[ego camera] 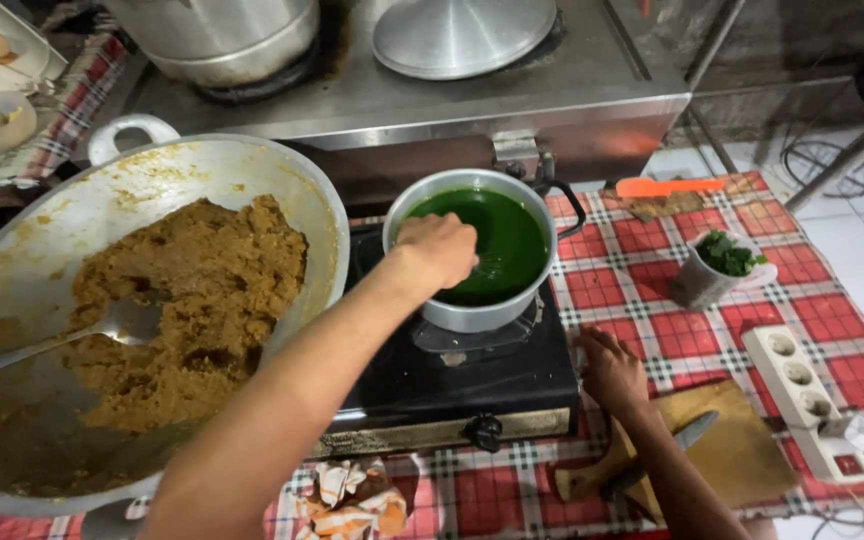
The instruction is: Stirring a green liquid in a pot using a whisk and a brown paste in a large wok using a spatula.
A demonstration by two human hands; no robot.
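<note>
The left hand (439,250) is held closed over the near rim of the pot of green liquid (482,245) on the black stove (452,370), what it grips being hidden, while the right hand (610,368) is rested flat on the tabletop (692,340) to the pot's right.

No packages, labels, signs or screens — none.

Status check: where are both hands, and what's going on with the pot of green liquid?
Left hand over the pot, grip closed, contents hidden. Right hand flat on the checked cloth. Pot on the small stove. Big wok close alongside.
</note>
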